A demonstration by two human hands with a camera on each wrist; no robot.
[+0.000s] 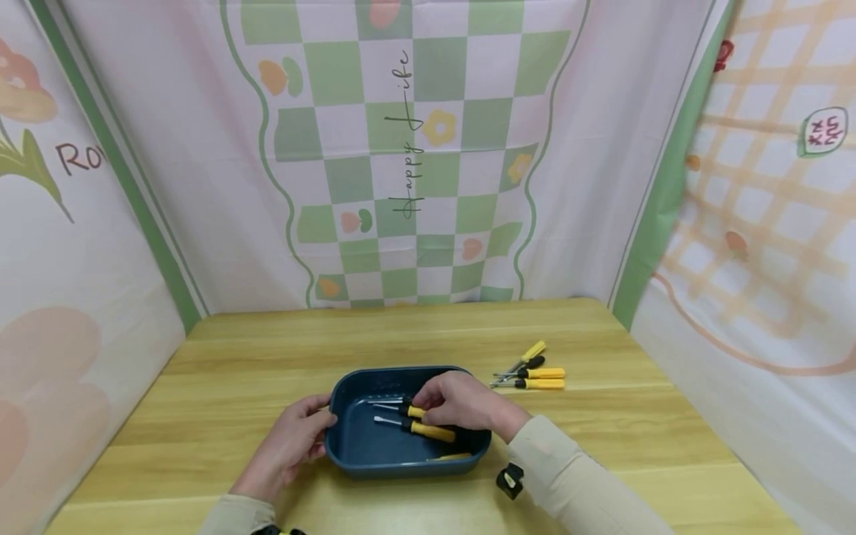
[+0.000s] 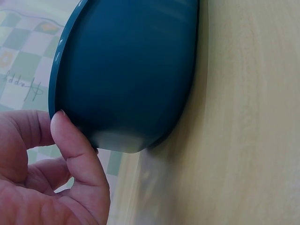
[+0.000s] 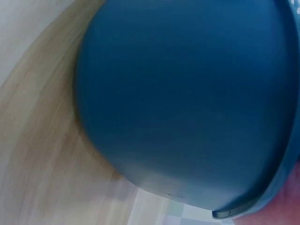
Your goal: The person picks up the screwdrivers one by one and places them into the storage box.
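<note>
As the head view looks down, a deep blue, glossy box (image 1: 404,470) with rounded corners sits on a wooden table (image 1: 234,386), low in the middle of the frame. Inside lie screwdrivers (image 1: 438,432) with yellow handles, black collars and silvery shafts pointing left; one is mostly hidden behind the front wall. More, with yellow, orange and black handles, form a pile (image 1: 545,373) at right of centre. The left hand (image 1: 294,442) pinches the box's left end. The right hand (image 1: 461,401) reaches over the right rim, fingers bent down onto the upper handles; whether it pinches one, I cannot tell.

In the left wrist view, the box's smooth outer wall fills the top centre; at lower left, the thumb is bent up to the rim, with other fingers behind.

In the right wrist view, the outer wall covers most of the frame, and only a blurred patch of hand shows at lower right, its fingers out of sight.
</note>
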